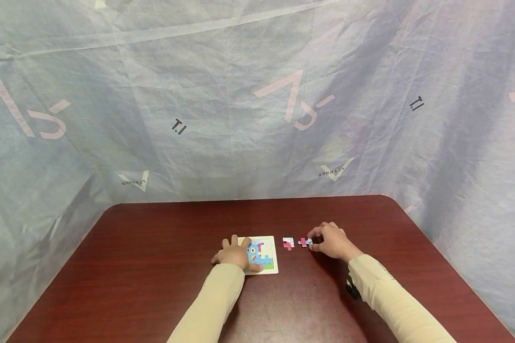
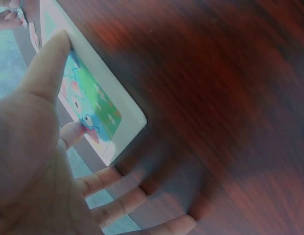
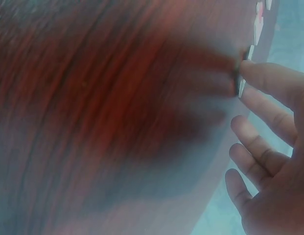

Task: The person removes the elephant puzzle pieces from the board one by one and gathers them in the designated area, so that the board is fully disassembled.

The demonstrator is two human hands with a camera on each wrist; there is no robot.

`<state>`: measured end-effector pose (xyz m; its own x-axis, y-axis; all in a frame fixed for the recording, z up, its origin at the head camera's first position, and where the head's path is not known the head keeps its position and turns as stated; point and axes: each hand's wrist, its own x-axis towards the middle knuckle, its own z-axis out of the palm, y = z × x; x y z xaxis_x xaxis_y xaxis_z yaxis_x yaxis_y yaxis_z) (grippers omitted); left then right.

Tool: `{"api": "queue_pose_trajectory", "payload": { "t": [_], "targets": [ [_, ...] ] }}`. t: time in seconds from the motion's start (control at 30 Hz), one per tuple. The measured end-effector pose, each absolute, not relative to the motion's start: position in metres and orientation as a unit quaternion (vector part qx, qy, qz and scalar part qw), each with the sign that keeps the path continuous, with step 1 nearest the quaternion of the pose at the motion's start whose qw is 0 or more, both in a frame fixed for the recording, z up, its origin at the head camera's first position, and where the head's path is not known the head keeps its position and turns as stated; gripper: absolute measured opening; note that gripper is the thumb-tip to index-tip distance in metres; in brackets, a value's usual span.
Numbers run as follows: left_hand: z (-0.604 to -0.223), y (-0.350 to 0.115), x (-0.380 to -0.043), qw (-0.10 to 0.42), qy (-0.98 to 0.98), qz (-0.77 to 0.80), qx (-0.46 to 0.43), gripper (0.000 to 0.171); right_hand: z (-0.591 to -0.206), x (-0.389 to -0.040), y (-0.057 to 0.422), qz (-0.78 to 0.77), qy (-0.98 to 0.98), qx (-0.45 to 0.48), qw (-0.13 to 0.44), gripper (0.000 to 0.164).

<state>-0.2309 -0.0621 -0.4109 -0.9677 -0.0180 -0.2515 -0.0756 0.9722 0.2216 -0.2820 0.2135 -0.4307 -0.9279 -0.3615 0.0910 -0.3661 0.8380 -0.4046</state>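
A white-framed jigsaw puzzle board [image 1: 276,259] with a blue cartoon animal lies on the table. My left hand [image 1: 233,257] rests spread over its left side. In the left wrist view, the thumb [image 2: 56,58] lies along the board's border and the index fingertip touches the picture, while the other fingers reach past the corner onto the table. To the right, my right hand [image 1: 332,242] pinches a pink and blue puzzle piece [image 1: 303,242] between thumb and index finger. In the right wrist view that piece [image 3: 250,53] shows edge-on at the fingertips; the remaining fingers are loosely bent.
Another puzzle piece [image 1: 288,243], pink and white, lies between the board and my right hand. The dark red-brown wooden table [image 1: 154,267] has rounded far corners. A grey printed cloth [image 1: 223,157] hangs behind it and along both sides.
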Motion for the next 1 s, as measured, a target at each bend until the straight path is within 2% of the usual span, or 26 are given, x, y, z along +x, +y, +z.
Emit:
{"api": "queue_pose_trajectory", "payload": {
  "t": [0.5,0.83,1.0],
  "targets": [
    [-0.412,-0.062,-0.231,0.122,0.986,0.111,-0.02,0.083,-0.432,-0.285,0.212,0.219,-0.957,0.193,0.003,0.026],
    [-0.41,-0.062,-0.23,0.124,0.986,0.112,-0.021,0.082,-0.428,-0.279,0.204,0.261,-0.941,0.212,0.039,0.027],
    [-0.411,-0.062,-0.231,0.126,0.985,0.115,-0.022,0.083,-0.425,-0.274,0.199,0.3,-0.933,0.195,0.021,0.029]
  ]
}}
